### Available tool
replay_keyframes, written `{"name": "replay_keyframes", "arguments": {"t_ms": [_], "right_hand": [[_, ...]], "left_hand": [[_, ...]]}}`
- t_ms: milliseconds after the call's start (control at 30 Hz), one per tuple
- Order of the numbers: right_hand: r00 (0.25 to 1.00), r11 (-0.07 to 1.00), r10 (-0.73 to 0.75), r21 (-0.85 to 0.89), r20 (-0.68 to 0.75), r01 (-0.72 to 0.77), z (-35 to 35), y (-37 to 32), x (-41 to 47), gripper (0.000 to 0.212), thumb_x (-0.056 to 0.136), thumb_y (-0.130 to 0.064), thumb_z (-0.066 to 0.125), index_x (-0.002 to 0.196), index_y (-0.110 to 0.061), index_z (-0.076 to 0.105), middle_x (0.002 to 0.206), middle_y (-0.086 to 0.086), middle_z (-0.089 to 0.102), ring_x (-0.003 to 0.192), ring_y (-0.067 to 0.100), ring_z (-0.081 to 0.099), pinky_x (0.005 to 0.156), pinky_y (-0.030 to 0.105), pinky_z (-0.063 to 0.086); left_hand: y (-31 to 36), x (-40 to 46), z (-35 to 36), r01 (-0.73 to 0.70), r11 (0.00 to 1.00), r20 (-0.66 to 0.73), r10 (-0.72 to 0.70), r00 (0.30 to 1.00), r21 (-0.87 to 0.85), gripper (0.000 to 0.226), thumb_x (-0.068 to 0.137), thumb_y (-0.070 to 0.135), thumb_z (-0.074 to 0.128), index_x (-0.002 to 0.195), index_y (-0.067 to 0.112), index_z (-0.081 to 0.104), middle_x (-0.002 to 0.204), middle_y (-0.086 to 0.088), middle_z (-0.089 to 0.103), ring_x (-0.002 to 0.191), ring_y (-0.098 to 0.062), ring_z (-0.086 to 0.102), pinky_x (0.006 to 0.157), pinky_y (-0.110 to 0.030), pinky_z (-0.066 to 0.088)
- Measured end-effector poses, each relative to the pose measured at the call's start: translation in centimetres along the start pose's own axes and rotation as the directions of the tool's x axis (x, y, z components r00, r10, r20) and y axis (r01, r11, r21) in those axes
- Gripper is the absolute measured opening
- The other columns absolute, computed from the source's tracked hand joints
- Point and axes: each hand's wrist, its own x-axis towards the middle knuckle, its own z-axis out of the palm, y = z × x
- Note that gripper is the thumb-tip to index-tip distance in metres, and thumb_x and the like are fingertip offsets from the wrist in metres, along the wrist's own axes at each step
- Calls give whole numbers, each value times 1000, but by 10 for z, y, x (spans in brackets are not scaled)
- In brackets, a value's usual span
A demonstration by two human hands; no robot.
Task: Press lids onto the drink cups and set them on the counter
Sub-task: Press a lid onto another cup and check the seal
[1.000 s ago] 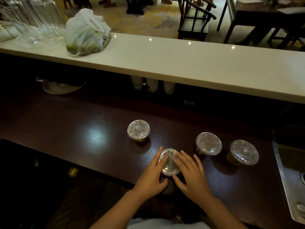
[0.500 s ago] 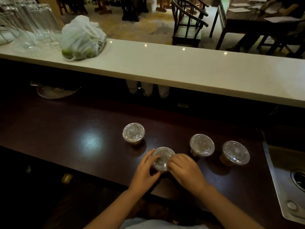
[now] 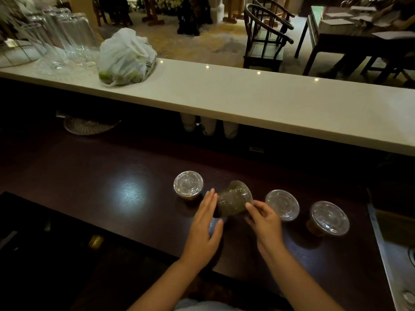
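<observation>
Three lidded drink cups stand on the dark worktop [image 3: 101, 176]: one at the left [image 3: 188, 184], one right of centre [image 3: 282, 204], one further right [image 3: 329, 217]. Between them my right hand [image 3: 266, 223] grips a tilted, ribbed stack of clear lids [image 3: 234, 198] by its lower edge. My left hand [image 3: 205, 223] lies flat with straight fingers against the stack's left side. Under that hand a bit of a fourth cup's clear lid [image 3: 214, 224] shows; the rest is hidden.
The white counter [image 3: 269, 104] runs across behind the worktop, with a white plastic bag [image 3: 126, 57] and upturned glasses [image 3: 67, 41] at its left end. Under it stand paper cups [image 3: 208, 126] and a glass dish [image 3: 89, 126]. A steel sink [image 3: 399, 243] borders the right.
Both hands were pressing down on top of the middle cup. The lid stack has now come up and tipped away from me in my right hand, while my left hand has flattened beside it.
</observation>
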Motion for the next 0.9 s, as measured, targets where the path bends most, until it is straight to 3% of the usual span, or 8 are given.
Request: {"name": "replay_keyframes", "arguments": {"t_ms": [100, 200, 333, 433, 533, 733, 833, 900], "right_hand": [[979, 950, 187, 238, 77, -200, 4, 0, -5, 11, 88, -5, 55, 98, -3, 59, 84, 10, 69, 82, 20, 66, 71, 29, 55], [935, 828, 297, 435, 193, -353, 12, 0, -9, 9, 88, -6, 53, 94, -6, 59, 78, 8, 72, 76, 20, 69, 66, 33, 58], [883, 710, 351, 526, 313, -468, 21, 2, -13, 19, 82, -10, 56, 100, -6, 61, 83, 10, 73, 78, 21, 71, 60, 31, 58], [855, 654, 386, 551, 346, -518, 26, 4, -15, 26, 78, -12, 58, 102, -5, 61, 84, 12, 73, 76, 22, 71, 65, 35, 59], [836, 629, 412, 552, 361, -548, 31, 6, -18, 15, 86, -12, 54, 98, -5, 62, 81, 11, 73, 72, 21, 71, 69, 36, 56], [822, 606, 439, 556, 363, -569, 35, 6, -19, 12, 89, -11, 52, 91, -4, 61, 72, 10, 72, 62, 19, 70, 60, 33, 57], [865, 659, 388, 560, 319, -502, 32, 7, -13, 13, 88, -10, 53, 96, -5, 62, 80, 11, 73, 74, 22, 71, 67, 35, 57], [924, 762, 297, 523, 242, -382, 29, 3, -6, 15, 88, -8, 53, 100, -5, 61, 84, 10, 73, 84, 23, 68, 72, 35, 57]], "left_hand": [[4, 8, -12, -156, 978, 71, 148, 986, 135, 58, 92, 22, 43, 144, 9, 22, 156, 4, 15, 143, -11, 13, 115, -19, 13], [8, 16, -23, -305, 913, 132, 278, 951, 271, 60, 89, 21, 50, 142, 2, 27, 153, -7, 23, 143, -18, 19, 116, -31, 21], [17, 33, -39, -432, 800, 241, 361, 901, 417, 59, 87, 26, 55, 139, 4, 37, 148, -8, 34, 141, -17, 25, 113, -36, 27], [22, 47, -49, -499, 744, 324, 386, 864, 444, 55, 89, 30, 50, 138, 5, 40, 146, -7, 37, 140, -17, 27, 111, -33, 31], [24, 54, -53, -522, 708, 360, 385, 850, 476, 55, 89, 31, 50, 137, 5, 41, 145, -9, 40, 139, -18, 29, 109, -34, 35], [25, 53, -52, -518, 699, 351, 384, 854, 493, 55, 87, 31, 52, 134, 4, 45, 143, -10, 44, 137, -19, 32, 108, -34, 36], [25, 51, -52, -487, 733, 303, 383, 873, 475, 54, 88, 29, 52, 135, 4, 44, 143, -8, 42, 138, -18, 31, 110, -30, 32], [23, 46, -50, -403, 814, 220, 339, 915, 418, 55, 88, 27, 51, 136, 4, 42, 145, -6, 39, 139, -15, 28, 113, -25, 27]]}}
